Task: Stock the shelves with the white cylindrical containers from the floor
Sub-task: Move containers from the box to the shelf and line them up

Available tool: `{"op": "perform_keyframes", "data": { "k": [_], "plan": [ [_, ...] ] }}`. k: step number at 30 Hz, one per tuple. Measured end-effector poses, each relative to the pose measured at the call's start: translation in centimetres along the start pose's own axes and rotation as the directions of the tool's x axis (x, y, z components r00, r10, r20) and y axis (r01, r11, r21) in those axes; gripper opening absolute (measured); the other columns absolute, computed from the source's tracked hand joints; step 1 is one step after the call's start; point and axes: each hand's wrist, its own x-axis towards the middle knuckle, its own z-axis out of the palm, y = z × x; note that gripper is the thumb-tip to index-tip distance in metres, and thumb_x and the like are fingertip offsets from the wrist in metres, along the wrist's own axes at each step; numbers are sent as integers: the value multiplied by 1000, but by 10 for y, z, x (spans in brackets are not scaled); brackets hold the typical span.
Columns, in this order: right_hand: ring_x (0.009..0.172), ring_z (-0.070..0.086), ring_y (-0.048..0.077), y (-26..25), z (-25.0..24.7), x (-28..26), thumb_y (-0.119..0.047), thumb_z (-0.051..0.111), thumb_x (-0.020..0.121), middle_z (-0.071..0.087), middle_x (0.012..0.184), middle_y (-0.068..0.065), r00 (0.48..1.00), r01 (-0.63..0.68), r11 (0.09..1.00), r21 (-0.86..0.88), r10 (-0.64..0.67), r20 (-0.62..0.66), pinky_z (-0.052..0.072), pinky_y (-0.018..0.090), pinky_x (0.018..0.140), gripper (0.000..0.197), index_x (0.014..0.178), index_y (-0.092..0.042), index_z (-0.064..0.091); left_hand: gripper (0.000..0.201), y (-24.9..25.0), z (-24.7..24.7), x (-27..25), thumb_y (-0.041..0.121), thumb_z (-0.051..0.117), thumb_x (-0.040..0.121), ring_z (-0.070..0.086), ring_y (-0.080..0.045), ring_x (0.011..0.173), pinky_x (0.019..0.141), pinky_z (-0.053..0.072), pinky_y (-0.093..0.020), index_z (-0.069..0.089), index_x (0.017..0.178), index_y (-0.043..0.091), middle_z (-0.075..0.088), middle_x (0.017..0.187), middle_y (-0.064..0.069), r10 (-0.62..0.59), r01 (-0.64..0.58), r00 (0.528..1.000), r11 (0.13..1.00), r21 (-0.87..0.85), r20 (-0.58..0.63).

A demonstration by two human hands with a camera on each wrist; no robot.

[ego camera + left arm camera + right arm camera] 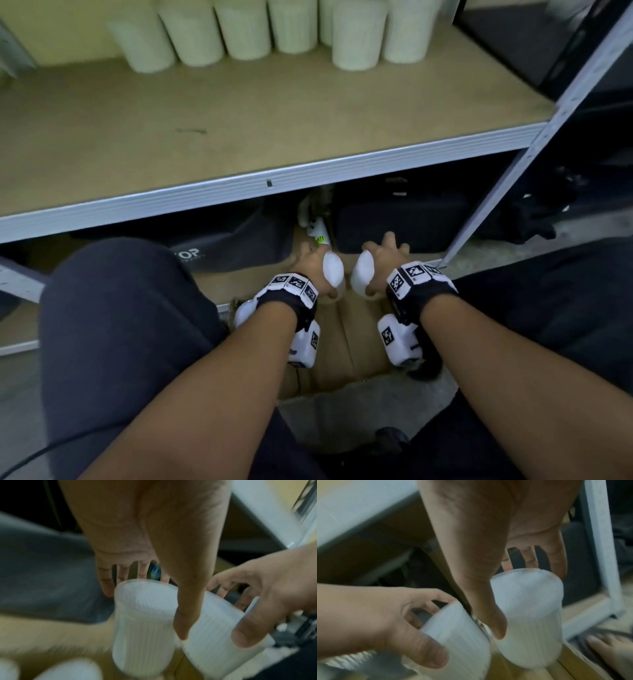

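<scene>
each hand wraps one white ribbed container low by the floor, under the shelf edge (239, 192): the left hand (308, 265) curls round the left container (333, 269) and the right hand (383, 255) round the right container (362, 272), thumbs on the near walls. they look light, thin and stiff (likely easy to squash), so gripping mid-wall seems best. the lift must clear that edge, and the row of containers (260, 27) fills the back of the shelf.
</scene>
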Motion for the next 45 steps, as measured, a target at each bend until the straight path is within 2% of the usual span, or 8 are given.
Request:
{"op": "perform_keyframes", "data": {
  "k": [4,16,20,24,29,34,39,45],
  "plan": [
    [125,33,38,-1,-33,-27,-26,81,63,23,139,5,993,65,998,-8,-65,-93,47,51,92,91,141,-35,34,93,10,-31,-27,39,82,58,38,-35,123,97,43,-49,34,137,32,34,132,-5,36,-36,995,999,5,-96],
    [127,32,35,-10,-116,-104,-42,76,67,31,139,2,934,181,981,72,-148,-326,37,48,103,84,140,-38,36,86,40,-128,-97,44,78,57,42,-32,121,96,46,-47,40,133,30,43,128,-6,212,-211,933,977,36,-289],
    [128,36,33,-15,-141,-119,-41,77,62,38,137,1,883,242,961,136,-159,-442,36,47,107,77,133,-38,46,79,43,-156,-113,44,78,54,50,-30,115,96,47,-40,48,126,30,51,122,-4,254,-274,874,962,10,-415],
    [125,41,30,-20,-165,-122,-44,75,59,45,134,-2,824,327,931,160,-198,-531,36,48,107,72,126,-38,51,75,46,-183,-128,42,78,59,48,-24,119,101,42,-36,52,127,28,52,130,0,273,-326,790,945,2,-549],
    [120,47,28,-34,-184,-114,-41,73,62,53,130,-7,711,423,894,149,-225,-666,36,44,105,53,113,-34,61,65,43,-202,-128,40,78,60,46,-23,118,99,41,-35,58,120,28,52,127,4,219,-357,708,931,-73,-671],
    [123,49,24,-47,-187,-88,-34,76,67,56,133,-4,666,497,846,195,-228,-710,34,36,108,49,114,-25,68,51,34,-210,-106,44,73,56,54,-20,110,95,46,-36,64,103,28,58,116,6,164,-388,647,912,-136,-745],
    [133,36,26,-56,-180,-63,-33,69,78,54,139,-6,684,494,848,193,-242,-688,28,36,112,45,122,-26,63,46,22,-205,-84,36,76,65,54,-18,111,96,44,-33,64,107,24,58,119,4,138,-355,678,922,-157,-722],
    [145,19,29,-58,-179,-48,-34,65,85,48,145,-4,684,495,849,186,-249,-685,18,36,118,46,129,-24,56,43,15,-198,-72,36,73,72,51,-21,117,102,41,-35,60,112,26,56,125,6,153,-386,671,907,-166,-725]
  ]
}}
